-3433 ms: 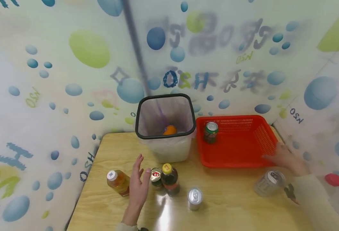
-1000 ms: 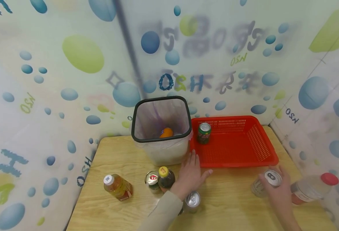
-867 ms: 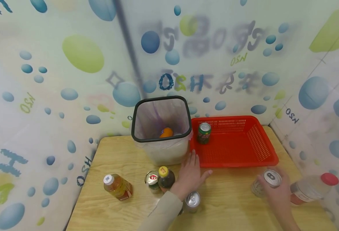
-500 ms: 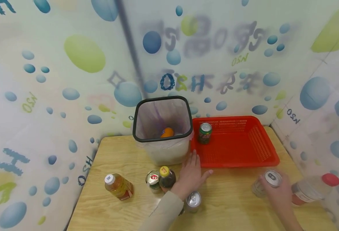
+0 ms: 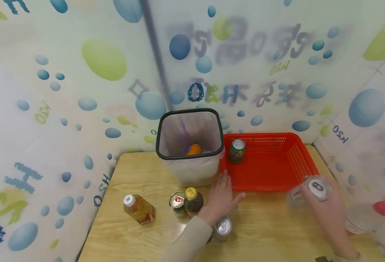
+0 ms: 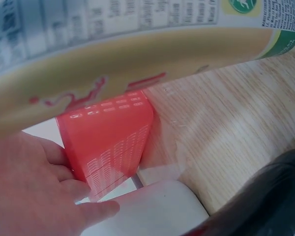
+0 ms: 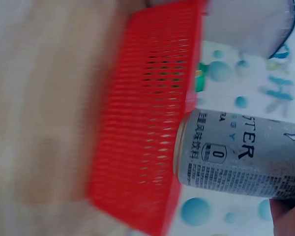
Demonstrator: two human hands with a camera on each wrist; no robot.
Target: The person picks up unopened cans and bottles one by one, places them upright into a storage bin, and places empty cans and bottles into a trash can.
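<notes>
My right hand [image 5: 330, 207] grips a silver drink can [image 5: 320, 188], printed with dark lettering in the right wrist view. The can is tilted, off the table, just outside the front right corner of the red basket [image 5: 261, 189]. My left hand [image 5: 219, 200] lies with its fingers straight at the basket's front left corner, by the white bin [image 5: 192, 171]; whether the fingertips touch is hard to tell. A second silver can [image 5: 223, 226] stands close to that wrist. Left of the hand are a yellow-capped dark bottle [image 5: 193, 203] and a dark green can [image 5: 178, 205].
A green can [image 5: 237, 151] stands in the basket and an orange can [image 5: 194, 149] lies in the bin. A white-capped amber bottle [image 5: 139, 209] is at the left of the table. At the far right is a clear bottle with a red cap [image 5: 384, 208].
My left hand went from beside the amber bottle to the basket's corner. My right hand left the basket's right edge, took hold of the silver can and has just lifted it.
</notes>
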